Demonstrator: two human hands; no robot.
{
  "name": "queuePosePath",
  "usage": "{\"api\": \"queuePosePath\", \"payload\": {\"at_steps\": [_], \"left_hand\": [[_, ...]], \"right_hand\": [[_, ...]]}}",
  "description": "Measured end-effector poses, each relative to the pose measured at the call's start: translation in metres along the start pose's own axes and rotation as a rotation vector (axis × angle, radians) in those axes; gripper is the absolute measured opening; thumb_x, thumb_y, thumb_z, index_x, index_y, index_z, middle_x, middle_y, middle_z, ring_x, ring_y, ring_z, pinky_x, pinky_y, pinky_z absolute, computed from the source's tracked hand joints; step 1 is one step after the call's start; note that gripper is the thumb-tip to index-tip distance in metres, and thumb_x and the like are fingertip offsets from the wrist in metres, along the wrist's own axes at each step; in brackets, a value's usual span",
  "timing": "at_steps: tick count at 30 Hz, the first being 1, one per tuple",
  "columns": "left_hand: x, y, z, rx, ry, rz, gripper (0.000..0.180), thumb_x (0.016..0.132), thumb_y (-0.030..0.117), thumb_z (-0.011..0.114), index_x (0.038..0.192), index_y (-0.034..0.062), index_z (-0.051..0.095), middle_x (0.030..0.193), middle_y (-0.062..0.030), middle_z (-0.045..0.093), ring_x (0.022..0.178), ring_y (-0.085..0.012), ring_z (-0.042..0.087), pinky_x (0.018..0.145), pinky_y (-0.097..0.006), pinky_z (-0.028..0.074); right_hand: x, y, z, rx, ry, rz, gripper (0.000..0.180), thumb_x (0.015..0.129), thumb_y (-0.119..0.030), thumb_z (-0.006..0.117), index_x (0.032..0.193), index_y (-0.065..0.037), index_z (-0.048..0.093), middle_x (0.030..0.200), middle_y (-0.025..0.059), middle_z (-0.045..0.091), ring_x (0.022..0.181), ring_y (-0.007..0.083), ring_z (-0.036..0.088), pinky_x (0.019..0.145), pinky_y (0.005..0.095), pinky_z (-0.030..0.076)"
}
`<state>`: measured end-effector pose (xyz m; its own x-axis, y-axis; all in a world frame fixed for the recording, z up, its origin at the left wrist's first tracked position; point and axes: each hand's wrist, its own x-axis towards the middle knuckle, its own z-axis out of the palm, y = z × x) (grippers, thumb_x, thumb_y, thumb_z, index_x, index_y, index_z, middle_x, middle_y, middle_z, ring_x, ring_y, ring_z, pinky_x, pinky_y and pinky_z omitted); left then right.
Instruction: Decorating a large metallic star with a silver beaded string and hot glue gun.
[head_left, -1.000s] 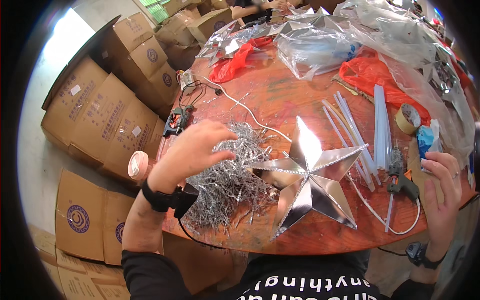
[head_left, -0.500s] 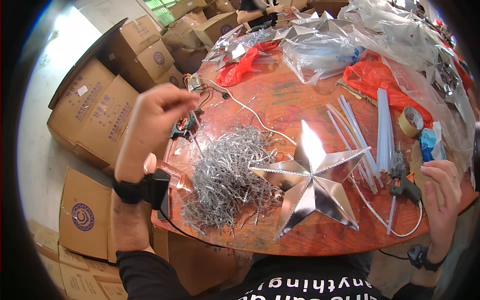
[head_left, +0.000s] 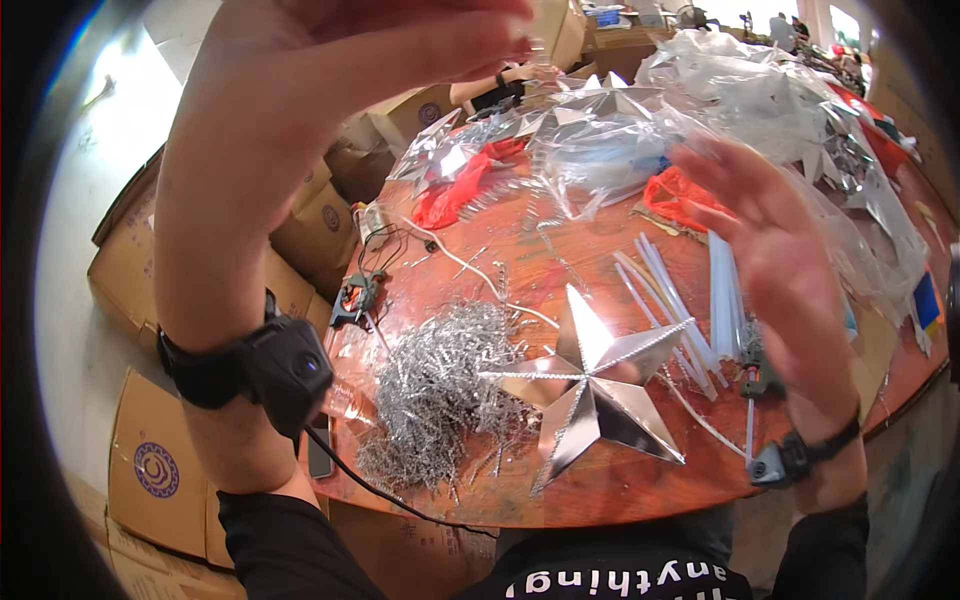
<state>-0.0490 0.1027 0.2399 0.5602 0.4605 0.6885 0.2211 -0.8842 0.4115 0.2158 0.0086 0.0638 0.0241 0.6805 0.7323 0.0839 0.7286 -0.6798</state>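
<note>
Cartons (head_left: 158,450) flank a reddish table (head_left: 640,492) bearing silver stars (head_left: 612,398).

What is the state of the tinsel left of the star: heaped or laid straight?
Heaped: the tinsel lies on the table in a tangled mound, its strands crossing in many directions.

Both hands are lifted above the red surface (head_left: 640,492): the left hand (head_left: 350,65) high at the upper edge, the right hand (head_left: 768,245) blurred, its fingers spread and empty. Below, a heap of silver tinsel (head_left: 440,385) lies just left of a shiny silver star (head_left: 592,385). Translucent sticks (head_left: 724,300) lie beyond the star, to its right. A glue gun (head_left: 357,297) sits near the left edge.
</note>
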Motion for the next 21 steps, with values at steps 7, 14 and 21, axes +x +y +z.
{"api": "queuePosePath", "payload": {"at_steps": [7, 14, 21], "left_hand": [[-0.005, 0.018, 0.042, -0.057, 0.041, 0.034, 0.028, 0.091, 0.001, 0.071, 0.119, 0.0000, 0.072, 0.101, -0.0029, 0.067, 0.087, -0.0084, 0.064, 0.078, -0.021, 0.050], [-0.063, -0.004, 0.079, -0.073, -0.176, -0.083, 0.024, 0.088, -0.003, 0.073, 0.112, -0.0004, 0.074, 0.094, -0.0021, 0.064, 0.083, -0.0082, 0.062, 0.073, -0.020, 0.048], [-0.133, -0.041, 0.120, -0.400, -0.532, -0.426, 0.018, 0.086, -0.005, 0.076, 0.103, 0.0013, 0.075, 0.094, -0.0060, 0.067, 0.087, -0.0110, 0.067, 0.072, -0.024, 0.053]], "right_hand": [[0.001, -0.017, 0.023, 0.521, -0.142, 0.377, 0.033, 0.101, -0.015, 0.060, 0.130, 0.001, 0.056, 0.108, 0.0079, 0.065, 0.090, 0.0107, 0.058, 0.077, 0.0259, 0.046], [-0.067, -0.064, -0.012, 0.071, 0.046, 0.786, 0.022, 0.105, -0.017, 0.055, 0.108, 0.001, 0.067, 0.088, 0.0050, 0.070, 0.061, 0.0039, 0.052, 0.055, 0.0203, 0.042], [-0.133, -0.060, -0.047, 0.010, -0.652, 0.965, 0.021, 0.103, -0.015, 0.060, 0.108, 0.001, 0.074, 0.092, 0.0103, 0.077, 0.078, 0.0189, 0.073, 0.072, 0.0275, 0.055]]}}
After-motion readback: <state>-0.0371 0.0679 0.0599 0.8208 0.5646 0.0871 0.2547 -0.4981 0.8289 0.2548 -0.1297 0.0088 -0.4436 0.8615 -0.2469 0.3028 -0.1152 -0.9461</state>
